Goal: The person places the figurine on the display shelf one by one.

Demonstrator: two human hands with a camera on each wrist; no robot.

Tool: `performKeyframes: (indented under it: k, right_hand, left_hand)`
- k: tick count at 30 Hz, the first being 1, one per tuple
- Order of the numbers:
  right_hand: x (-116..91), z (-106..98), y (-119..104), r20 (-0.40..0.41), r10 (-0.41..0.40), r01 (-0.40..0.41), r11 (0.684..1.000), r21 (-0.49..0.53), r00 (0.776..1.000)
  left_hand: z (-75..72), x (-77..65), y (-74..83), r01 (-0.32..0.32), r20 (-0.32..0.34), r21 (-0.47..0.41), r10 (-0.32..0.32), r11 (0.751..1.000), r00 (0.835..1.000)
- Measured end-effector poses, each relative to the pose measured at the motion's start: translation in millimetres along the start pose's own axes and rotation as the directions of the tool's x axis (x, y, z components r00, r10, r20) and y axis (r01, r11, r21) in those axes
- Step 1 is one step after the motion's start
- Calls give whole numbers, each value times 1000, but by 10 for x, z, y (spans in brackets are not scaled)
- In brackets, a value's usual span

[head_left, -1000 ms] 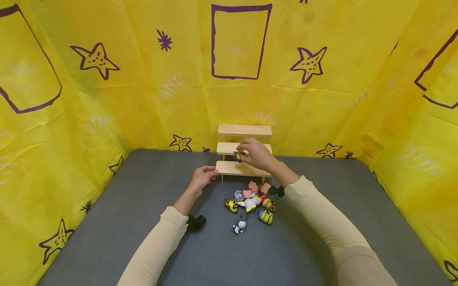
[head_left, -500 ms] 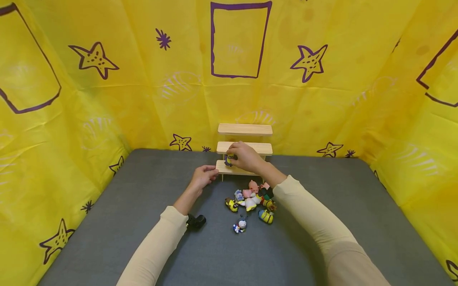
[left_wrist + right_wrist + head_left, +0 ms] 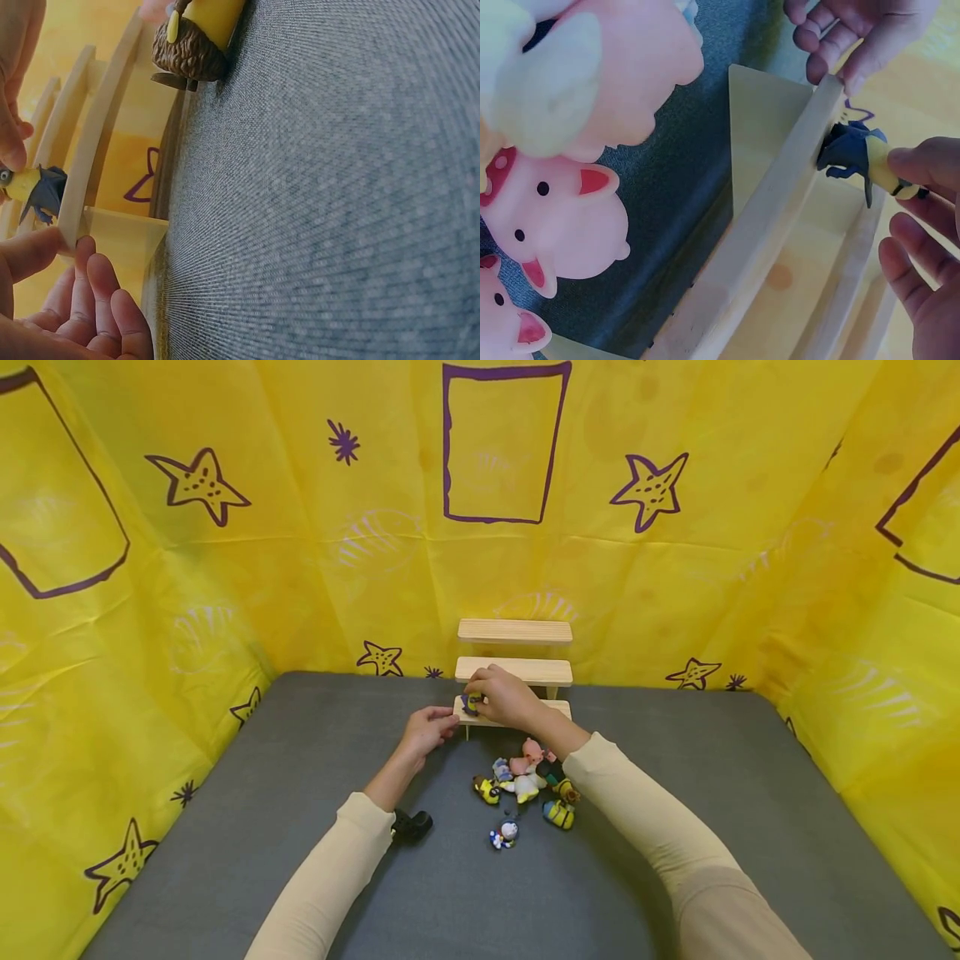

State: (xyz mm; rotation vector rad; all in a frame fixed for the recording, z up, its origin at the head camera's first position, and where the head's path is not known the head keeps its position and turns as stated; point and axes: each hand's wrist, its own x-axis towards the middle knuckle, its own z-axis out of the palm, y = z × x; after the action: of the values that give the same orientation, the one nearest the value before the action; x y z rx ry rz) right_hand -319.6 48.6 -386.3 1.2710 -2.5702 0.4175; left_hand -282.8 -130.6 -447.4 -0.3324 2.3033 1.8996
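My right hand [image 3: 508, 697] pinches a yellow minion figurine [image 3: 885, 166] with a dark blue, ragged lower part. The figurine is at the left end of the lowest board of a three-step wooden display stand [image 3: 513, 671], its blue end right at the board's top face in the right wrist view. At that same end, my left hand [image 3: 426, 735] grips the board's corner, thumb above and fingertips below. The left wrist view shows the minion's goggled eye beside the right thumb, close to the left hand's thumb.
Several small figurines lie in front of the stand, among them a pink pig [image 3: 566, 217], a white-and-yellow one [image 3: 525, 787], a brown-and-yellow one [image 3: 187, 52] and a yellow-and-blue one [image 3: 558, 814]. A blue-and-white figurine [image 3: 504, 835] lies nearer. Yellow cloth [image 3: 300, 568] hangs behind the grey table [image 3: 262, 777].
My right hand has carried the minion figurine left and down, from in front of the middle board to the lowest board's left end. The left hand has kept its place on the board.
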Motion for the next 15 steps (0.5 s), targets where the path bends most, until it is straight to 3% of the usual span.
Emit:
performKeyframes:
  k: [15]
  right_hand:
    - [-118, -87, -13, -67, 4, 0, 998, 60, 998]
  left_hand:
    - [13, 26, -7, 8, 4, 0, -8, 1000, 1000]
